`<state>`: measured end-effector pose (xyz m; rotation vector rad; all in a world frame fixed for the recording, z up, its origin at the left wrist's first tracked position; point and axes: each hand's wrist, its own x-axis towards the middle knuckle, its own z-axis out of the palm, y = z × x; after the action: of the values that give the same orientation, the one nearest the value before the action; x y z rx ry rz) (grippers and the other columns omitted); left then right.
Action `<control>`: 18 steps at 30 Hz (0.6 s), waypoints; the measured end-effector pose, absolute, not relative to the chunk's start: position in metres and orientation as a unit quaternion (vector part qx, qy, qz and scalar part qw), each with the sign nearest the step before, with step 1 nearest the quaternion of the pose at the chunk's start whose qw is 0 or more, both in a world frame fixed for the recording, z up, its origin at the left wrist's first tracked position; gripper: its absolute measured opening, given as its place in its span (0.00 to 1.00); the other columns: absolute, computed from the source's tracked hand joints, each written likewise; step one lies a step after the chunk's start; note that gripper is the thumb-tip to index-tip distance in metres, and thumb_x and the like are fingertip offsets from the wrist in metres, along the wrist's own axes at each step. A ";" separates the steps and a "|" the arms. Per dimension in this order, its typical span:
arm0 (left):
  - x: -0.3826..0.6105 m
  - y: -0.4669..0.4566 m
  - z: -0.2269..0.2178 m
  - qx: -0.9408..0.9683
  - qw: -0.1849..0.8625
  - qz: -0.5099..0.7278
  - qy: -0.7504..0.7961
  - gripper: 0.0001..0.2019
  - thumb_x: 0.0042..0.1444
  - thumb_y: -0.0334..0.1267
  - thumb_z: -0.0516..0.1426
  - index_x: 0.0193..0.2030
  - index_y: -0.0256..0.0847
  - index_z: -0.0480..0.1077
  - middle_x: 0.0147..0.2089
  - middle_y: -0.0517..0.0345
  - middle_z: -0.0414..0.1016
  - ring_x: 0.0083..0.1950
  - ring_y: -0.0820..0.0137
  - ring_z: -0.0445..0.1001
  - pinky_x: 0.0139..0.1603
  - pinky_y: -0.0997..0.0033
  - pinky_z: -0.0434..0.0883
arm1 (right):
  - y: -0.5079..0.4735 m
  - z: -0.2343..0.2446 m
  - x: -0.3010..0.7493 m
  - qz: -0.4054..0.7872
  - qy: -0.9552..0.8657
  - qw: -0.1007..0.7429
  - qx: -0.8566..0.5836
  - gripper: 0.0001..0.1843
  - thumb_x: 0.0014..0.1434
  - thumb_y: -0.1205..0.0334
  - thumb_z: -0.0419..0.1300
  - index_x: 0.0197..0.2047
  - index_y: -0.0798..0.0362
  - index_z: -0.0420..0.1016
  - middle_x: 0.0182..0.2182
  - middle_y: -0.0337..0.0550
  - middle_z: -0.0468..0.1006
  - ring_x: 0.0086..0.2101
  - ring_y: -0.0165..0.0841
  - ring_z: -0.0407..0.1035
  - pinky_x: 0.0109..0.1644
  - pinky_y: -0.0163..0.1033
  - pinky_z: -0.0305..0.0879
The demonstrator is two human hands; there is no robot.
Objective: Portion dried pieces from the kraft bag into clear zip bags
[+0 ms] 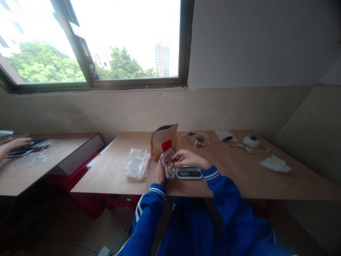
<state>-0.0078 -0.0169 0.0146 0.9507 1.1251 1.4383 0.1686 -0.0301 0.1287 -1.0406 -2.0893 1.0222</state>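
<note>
My left hand (160, 174) grips the lower edge of a small clear zip bag (168, 164) that holds brownish pieces. My right hand (190, 159) pinches the bag's top from the right, its fingers closed on the plastic. The bag is held just left of a small digital scale (189, 173) near the table's front edge. A brown paper pouch (164, 141) with a red label stands open right behind the bag.
A pile of clear zip bags (136, 163) lies to the left on the wooden table (239, 177). At the back lie another filled bag (198, 139), a paper slip with a pen (226, 136), a white round device with cable (251, 140) and a white cloth (275, 164). Another person's hand (13, 144) rests on the left table.
</note>
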 end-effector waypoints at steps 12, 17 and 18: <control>-0.010 -0.017 0.011 0.380 0.526 0.597 0.473 0.19 0.56 0.53 0.53 0.39 0.38 0.75 0.42 0.47 0.78 0.49 0.60 0.75 0.58 0.60 0.65 | 0.050 0.238 0.162 0.327 -0.762 0.374 -0.416 0.21 0.53 0.64 0.64 0.51 0.61 0.74 0.45 0.51 0.79 0.38 0.33 0.72 0.35 0.32 0.68; -0.006 -0.021 0.018 0.341 0.564 0.593 0.463 0.20 0.58 0.52 0.52 0.40 0.37 0.75 0.41 0.46 0.79 0.46 0.60 0.77 0.53 0.59 0.70 | 0.077 0.261 0.157 0.306 -0.814 0.238 -0.432 0.20 0.48 0.63 0.68 0.46 0.60 0.79 0.36 0.46 0.81 0.32 0.31 0.71 0.32 0.31 0.67; -0.006 -0.022 0.019 0.340 0.563 0.594 0.464 0.20 0.58 0.52 0.52 0.40 0.37 0.75 0.40 0.46 0.79 0.45 0.59 0.77 0.53 0.59 0.70 | 0.081 0.266 0.157 0.311 -0.820 0.203 -0.436 0.20 0.47 0.63 0.69 0.44 0.59 0.80 0.35 0.45 0.81 0.31 0.31 0.71 0.32 0.31 0.67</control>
<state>-0.0060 -0.0217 0.0190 0.8005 1.0920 1.3979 0.1570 0.0807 0.2663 -1.2176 -2.2881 0.8690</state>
